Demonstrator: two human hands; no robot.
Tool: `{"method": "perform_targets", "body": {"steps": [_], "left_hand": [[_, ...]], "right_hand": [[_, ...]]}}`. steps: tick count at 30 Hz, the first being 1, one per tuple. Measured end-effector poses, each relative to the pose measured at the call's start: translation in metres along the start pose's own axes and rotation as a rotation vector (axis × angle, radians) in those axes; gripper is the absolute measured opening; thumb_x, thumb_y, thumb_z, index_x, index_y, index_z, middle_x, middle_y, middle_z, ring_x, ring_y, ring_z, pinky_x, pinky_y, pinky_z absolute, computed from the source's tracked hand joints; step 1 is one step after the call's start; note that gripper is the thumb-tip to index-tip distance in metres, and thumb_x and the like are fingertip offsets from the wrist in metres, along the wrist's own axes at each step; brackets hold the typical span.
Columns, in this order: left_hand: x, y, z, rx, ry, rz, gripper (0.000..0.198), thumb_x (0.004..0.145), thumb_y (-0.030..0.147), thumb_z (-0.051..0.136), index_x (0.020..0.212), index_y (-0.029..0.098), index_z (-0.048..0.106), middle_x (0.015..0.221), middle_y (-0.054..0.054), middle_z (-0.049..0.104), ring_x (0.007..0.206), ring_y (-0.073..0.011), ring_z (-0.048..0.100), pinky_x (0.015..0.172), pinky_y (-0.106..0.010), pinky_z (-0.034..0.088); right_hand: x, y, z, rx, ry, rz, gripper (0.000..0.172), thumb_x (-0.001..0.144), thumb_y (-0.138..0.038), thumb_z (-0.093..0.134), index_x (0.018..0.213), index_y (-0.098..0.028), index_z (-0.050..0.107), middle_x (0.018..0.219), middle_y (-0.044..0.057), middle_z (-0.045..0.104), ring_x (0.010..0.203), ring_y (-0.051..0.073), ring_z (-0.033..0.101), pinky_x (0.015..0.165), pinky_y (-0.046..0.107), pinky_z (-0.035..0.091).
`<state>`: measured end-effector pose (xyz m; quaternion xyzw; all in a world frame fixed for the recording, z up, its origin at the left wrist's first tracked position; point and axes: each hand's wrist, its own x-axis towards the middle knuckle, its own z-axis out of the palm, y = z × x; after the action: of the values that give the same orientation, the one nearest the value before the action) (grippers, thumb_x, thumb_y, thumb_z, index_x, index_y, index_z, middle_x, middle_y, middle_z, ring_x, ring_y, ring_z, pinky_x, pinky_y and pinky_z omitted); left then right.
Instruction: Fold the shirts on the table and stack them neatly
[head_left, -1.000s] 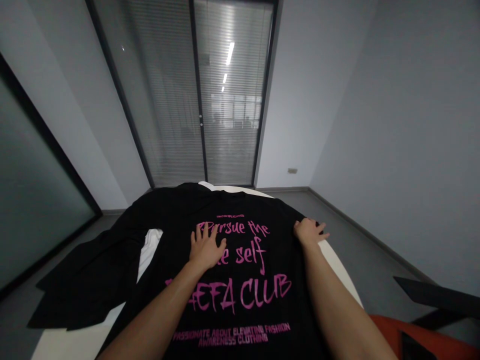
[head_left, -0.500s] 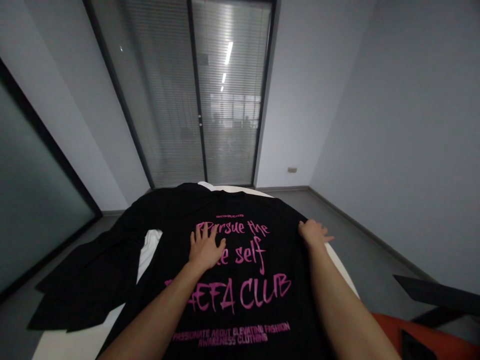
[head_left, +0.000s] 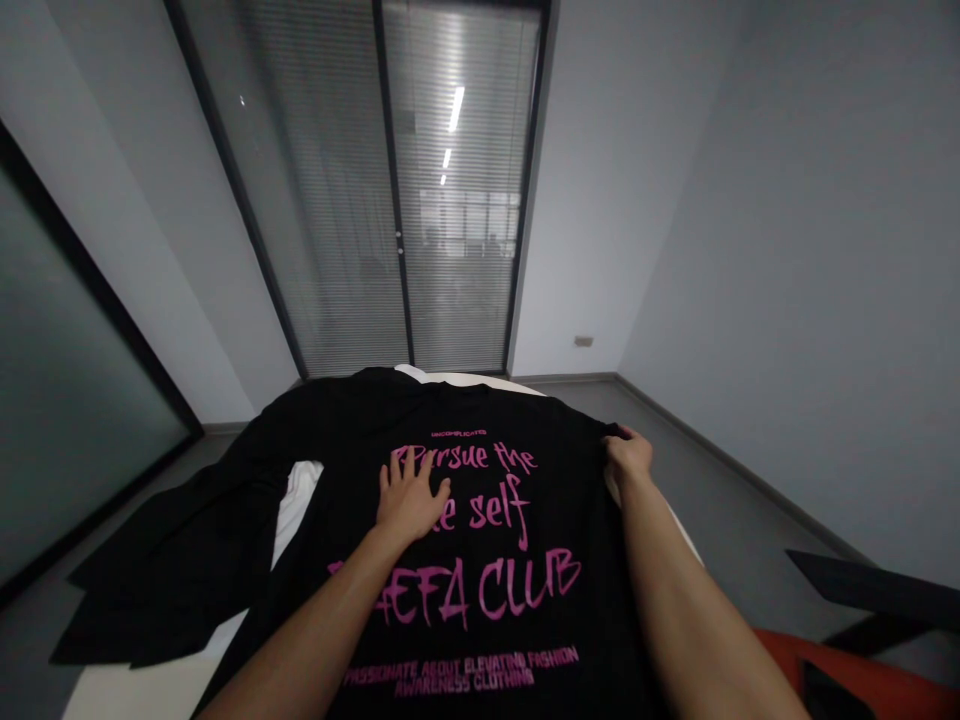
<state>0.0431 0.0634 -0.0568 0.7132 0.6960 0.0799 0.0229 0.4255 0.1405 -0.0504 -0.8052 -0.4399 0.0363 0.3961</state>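
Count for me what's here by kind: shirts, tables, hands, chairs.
Black shirt with pink lettering: 1
White table: 1
Hands: 2, left hand flat on the shirt, right hand gripping its edge
Orange chair: 1
Total: 5

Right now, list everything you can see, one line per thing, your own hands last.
shirt: one, black with pink lettering, spread flat over the table, one sleeve trailing off to the left
table: one, white, under the shirt, showing at a gap and at the edges
glass door: one, dark-framed with blinds, straight ahead
chair: one, orange and black, bottom right corner
left hand: one, flat on the lettering, fingers spread
right hand: one, fingers curled on the shirt's right edge
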Motion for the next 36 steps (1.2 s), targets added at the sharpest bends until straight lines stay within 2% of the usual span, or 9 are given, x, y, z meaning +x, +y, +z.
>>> {"method": "perform_targets", "body": {"steps": [3,5,9,12,15,22,26,32,36], "left_hand": [[0.0,0.0,0.0,0.003,-0.004,-0.001,0.07,0.095,0.062,0.031,0.154,0.025,0.036,0.163,-0.012,0.025,0.15,-0.0396,0.017,0.118,-0.056,0.018],[0.0,0.0,0.0,0.006,-0.006,0.002,0.07,0.095,0.062,0.031,0.154,0.024,0.036,0.163,-0.013,0.026,0.15,-0.0398,0.017,0.118,-0.056,0.018],[0.0,0.001,-0.001,0.011,0.0,0.004,0.07,0.095,0.061,0.032,0.154,0.023,0.036,0.162,-0.014,0.028,0.15,-0.0403,0.019,0.118,-0.056,0.019],[-0.001,0.001,0.0,0.014,0.008,0.005,0.07,0.095,0.061,0.033,0.154,0.024,0.036,0.162,-0.014,0.028,0.15,-0.0402,0.019,0.117,-0.056,0.019],[-0.001,0.001,0.0,0.014,0.014,0.0,0.07,0.095,0.061,0.033,0.154,0.024,0.037,0.162,-0.014,0.028,0.15,-0.0402,0.019,0.118,-0.055,0.019],[0.001,-0.001,0.003,0.003,0.007,0.009,0.071,0.095,0.063,0.031,0.154,0.024,0.035,0.162,-0.013,0.028,0.15,-0.0399,0.018,0.118,-0.056,0.019],[0.001,-0.001,0.004,-0.002,0.009,0.004,0.07,0.095,0.062,0.032,0.154,0.025,0.035,0.163,-0.013,0.027,0.15,-0.0398,0.017,0.119,-0.056,0.018],[0.001,-0.001,0.003,-0.001,0.0,-0.001,0.07,0.095,0.062,0.031,0.154,0.025,0.035,0.163,-0.012,0.026,0.15,-0.0393,0.017,0.119,-0.056,0.017],[0.001,-0.001,0.003,-0.001,0.007,0.002,0.071,0.095,0.063,0.031,0.155,0.025,0.035,0.163,-0.012,0.027,0.15,-0.0395,0.018,0.118,-0.055,0.018]], "right_hand": [[-0.004,-0.012,-0.003,0.112,0.006,0.001,0.064,0.073,-0.013,0.045,0.135,-0.008,0.058,0.119,0.015,0.071,0.103,0.023,0.068,0.09,0.032,0.054],[-0.011,-0.026,-0.006,0.264,-0.052,-0.152,0.059,0.075,-0.014,0.046,0.133,-0.01,0.059,0.124,0.012,0.069,0.11,0.021,0.066,0.097,0.032,0.05],[-0.027,-0.047,-0.006,0.477,-0.403,-0.466,0.04,0.084,-0.034,0.055,0.115,-0.014,0.069,0.1,0.009,0.075,0.097,0.021,0.068,0.093,0.033,0.05],[-0.031,-0.05,-0.001,0.416,-0.345,-0.429,0.042,0.087,-0.05,0.054,0.103,-0.015,0.071,0.086,0.006,0.073,0.082,0.021,0.066,0.081,0.033,0.051],[-0.032,-0.047,0.003,0.273,-0.265,-0.416,0.049,0.082,-0.058,0.061,0.108,-0.016,0.07,0.098,0.008,0.072,0.089,0.021,0.065,0.085,0.034,0.05],[-0.046,-0.055,0.004,-0.169,-0.604,-0.636,0.062,0.062,-0.066,0.08,0.114,-0.032,0.073,0.135,0.008,0.058,0.131,0.036,0.043,0.109,0.058,0.027],[-0.045,-0.058,0.003,-0.173,-0.743,-0.65,0.056,0.062,-0.052,0.084,0.112,-0.029,0.074,0.132,0.007,0.061,0.125,0.033,0.05,0.108,0.049,0.035],[-0.041,-0.062,-0.009,-0.098,-0.815,-0.553,0.015,0.076,-0.029,0.068,0.086,-0.02,0.074,0.12,0.007,0.07,0.109,0.024,0.064,0.095,0.03,0.047],[-0.043,-0.067,-0.008,-0.12,-0.793,-0.569,0.028,0.085,-0.044,0.061,0.083,-0.019,0.074,0.11,0.008,0.073,0.1,0.025,0.067,0.091,0.033,0.049]]}}
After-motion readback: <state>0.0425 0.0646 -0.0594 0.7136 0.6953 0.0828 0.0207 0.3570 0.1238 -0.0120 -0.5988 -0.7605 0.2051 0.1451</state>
